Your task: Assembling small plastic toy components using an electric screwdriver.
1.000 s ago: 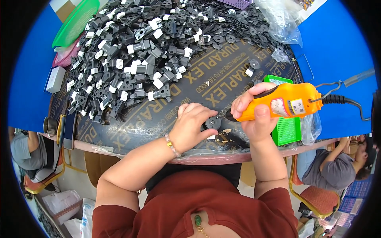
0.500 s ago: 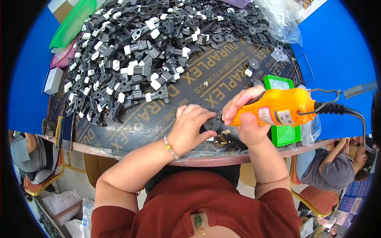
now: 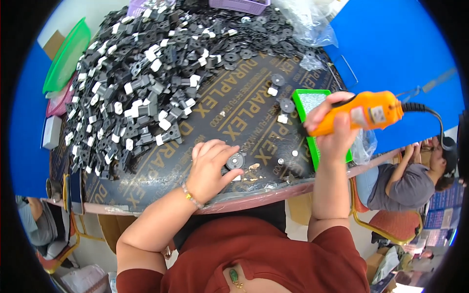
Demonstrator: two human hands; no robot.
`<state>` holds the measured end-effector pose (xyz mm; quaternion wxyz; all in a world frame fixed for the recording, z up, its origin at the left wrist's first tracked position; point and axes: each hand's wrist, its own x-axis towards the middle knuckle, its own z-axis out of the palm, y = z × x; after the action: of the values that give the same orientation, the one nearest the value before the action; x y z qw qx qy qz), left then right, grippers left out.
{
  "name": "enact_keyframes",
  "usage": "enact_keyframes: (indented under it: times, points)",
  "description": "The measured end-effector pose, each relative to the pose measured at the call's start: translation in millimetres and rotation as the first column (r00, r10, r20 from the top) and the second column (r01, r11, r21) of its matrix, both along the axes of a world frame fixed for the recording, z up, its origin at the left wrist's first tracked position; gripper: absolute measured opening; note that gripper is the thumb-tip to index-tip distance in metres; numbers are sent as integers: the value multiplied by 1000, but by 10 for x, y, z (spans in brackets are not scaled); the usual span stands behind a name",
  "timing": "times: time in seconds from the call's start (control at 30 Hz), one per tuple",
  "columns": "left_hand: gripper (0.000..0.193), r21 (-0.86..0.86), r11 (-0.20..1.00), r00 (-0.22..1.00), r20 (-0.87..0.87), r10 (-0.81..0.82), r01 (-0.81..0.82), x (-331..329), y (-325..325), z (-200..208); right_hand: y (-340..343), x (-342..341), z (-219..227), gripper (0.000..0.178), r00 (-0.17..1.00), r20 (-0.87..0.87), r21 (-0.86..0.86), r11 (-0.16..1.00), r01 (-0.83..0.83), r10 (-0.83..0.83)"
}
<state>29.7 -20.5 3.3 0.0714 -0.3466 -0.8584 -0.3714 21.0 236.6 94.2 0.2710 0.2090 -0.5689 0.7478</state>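
Note:
My left hand [image 3: 210, 168] lies on the dark table, its thumb and index finger closed on either side of a round black disc [image 3: 235, 161]. A small pale metal spot shows at the disc's centre. In my right hand [image 3: 334, 129] is an orange electric screwdriver [image 3: 364, 113], gripped round its body. Its dark tip points left and is over the edge of a green tray [image 3: 312, 92] of small shiny pieces, too small to name. Left of the tray lie two black discs [image 3: 286, 105] [image 3: 277, 79] with white-ended parts beside them.
A large heap of black parts with white ends [image 3: 141, 83] covers the left and back of the table, with more black discs [image 3: 264, 34] behind. A purple basket [image 3: 239, 5], clear plastic bags [image 3: 312, 24] and a green basket [image 3: 68, 58] stand around. The screwdriver's cord [image 3: 427, 108] trails right.
My right hand has carried the screwdriver from beside the disc rightward to the green tray. The left hand stays at the disc, whose centre now shows. The whole view has shifted.

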Motion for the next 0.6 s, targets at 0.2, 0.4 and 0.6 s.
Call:
enact_keyframes:
  times: [0.2,0.4,0.6]
  points:
    - [58,-63,998,999,-53,-1,-2,13,89,26,1189,-99,-146,17,752,89,268,743,613,-653]
    - [60,-58,997,997,-62,38,-41,12,83,37,1466,-71,-388,20,713,101,167,718,676,-694]
    - [58,-60,997,998,-54,43,-46,4,82,11,1487,-80,-385,18,725,102,128,732,669,-681]
